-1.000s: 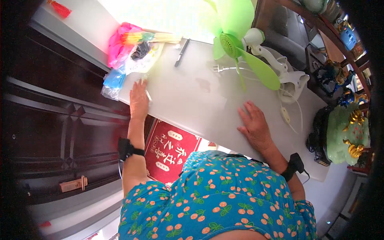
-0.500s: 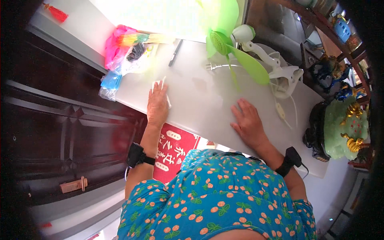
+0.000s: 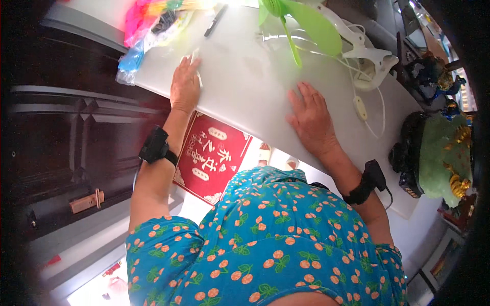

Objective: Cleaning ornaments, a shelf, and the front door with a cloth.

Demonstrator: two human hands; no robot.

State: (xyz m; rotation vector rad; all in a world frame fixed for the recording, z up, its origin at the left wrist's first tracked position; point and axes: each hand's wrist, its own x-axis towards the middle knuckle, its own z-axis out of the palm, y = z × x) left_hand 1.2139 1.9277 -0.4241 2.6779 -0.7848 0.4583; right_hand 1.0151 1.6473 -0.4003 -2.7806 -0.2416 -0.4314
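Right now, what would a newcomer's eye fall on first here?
Probably the turquoise garment with orange fruit print, filling the bottom centre, then the lime-green fan blades at the top, right of centre. The left grip, upper left, lies over a white cloth-like piece on the pale tabletop; a red rectangular panel shows below.

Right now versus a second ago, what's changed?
Left hand, with the white cloth or tissue under it, moved right, away from the blue packet, then slightly back. View tipped down. No new grasp or release. Unchanged: right hand on the tabletop, pen, green fan.
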